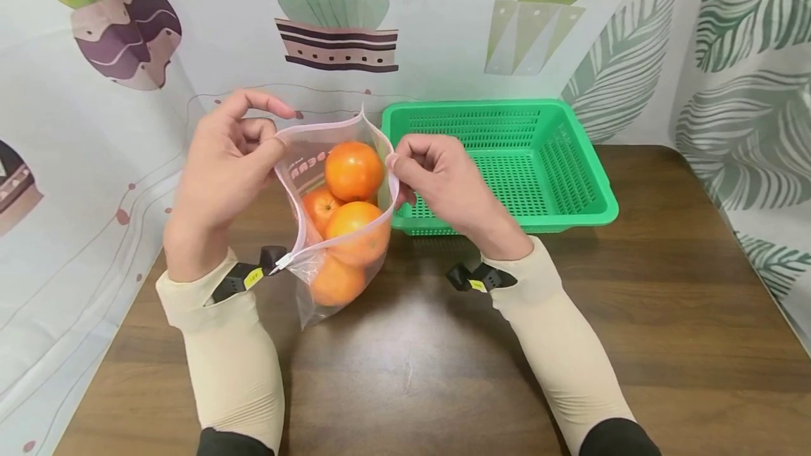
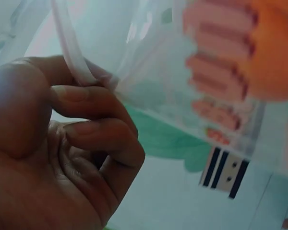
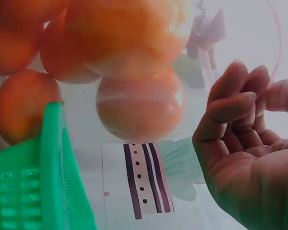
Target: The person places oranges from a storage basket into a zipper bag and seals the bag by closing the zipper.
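A clear slider zip bag with pinkish rims and pink print stands open-mouthed on the left of the table. Several oranges are piled inside it. My left hand pinches the left rim between thumb and a finger, with the index finger raised in the head view. On the opposite side, my right hand pinches the right rim with thumb and fingertips. The white slider sits at the near left corner of the mouth. Through the film, the right wrist view shows oranges beside the right hand.
Right behind the right hand stands a green plastic basket with slotted walls and no contents in sight. Both are on a dark wooden table. A curtain printed with cacti and leaves hangs along the back and sides.
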Demonstrator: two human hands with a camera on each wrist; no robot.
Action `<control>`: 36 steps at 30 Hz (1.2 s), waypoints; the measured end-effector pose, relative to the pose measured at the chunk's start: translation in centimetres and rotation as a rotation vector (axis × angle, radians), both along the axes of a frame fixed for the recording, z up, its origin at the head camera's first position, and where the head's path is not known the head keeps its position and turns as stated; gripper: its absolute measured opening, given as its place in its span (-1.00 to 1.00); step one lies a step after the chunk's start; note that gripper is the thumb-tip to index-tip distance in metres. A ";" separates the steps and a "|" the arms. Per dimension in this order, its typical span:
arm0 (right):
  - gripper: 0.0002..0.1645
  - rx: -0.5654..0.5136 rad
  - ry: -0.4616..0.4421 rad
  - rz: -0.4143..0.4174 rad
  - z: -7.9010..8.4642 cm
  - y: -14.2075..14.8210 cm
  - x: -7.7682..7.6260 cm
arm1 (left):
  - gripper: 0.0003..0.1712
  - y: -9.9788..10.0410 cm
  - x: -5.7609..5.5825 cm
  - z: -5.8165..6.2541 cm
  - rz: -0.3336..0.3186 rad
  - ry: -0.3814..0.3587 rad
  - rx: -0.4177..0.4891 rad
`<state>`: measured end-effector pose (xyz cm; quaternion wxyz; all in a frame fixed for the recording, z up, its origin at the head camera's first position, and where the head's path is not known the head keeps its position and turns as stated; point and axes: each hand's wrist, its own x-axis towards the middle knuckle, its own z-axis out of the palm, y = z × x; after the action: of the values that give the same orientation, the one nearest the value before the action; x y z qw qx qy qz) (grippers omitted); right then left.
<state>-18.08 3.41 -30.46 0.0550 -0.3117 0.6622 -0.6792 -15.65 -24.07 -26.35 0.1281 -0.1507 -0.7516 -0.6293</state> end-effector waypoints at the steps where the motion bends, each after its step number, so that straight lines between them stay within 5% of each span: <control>1: -0.66 -0.024 0.001 0.005 0.0 0.1 0.0 | -0.62 -0.3 0.2 0.1 -0.004 0.007 0.010; 10: -0.65 -0.133 -0.007 -0.002 0.6 1.3 -0.3 | -0.60 -2.4 1.5 1.0 -0.058 0.070 0.011; 16: -0.65 -0.105 -0.006 -0.046 0.4 2.3 -1.2 | -0.62 -2.4 1.6 1.1 -0.091 0.068 -0.005; 29: -0.70 0.012 -0.007 -0.007 0.2 1.9 -1.2 | -0.65 0.5 1.3 0.8 -0.109 0.051 -0.071; 36: -0.74 0.114 0.029 -0.047 0.0 2.0 -1.2 | -0.72 1.7 1.0 0.7 -0.056 0.060 -0.102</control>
<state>-19.25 5.44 -30.46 0.0472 -0.3024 0.7076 -0.6369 -14.63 -22.33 -25.63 0.1252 -0.1966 -0.7740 -0.5887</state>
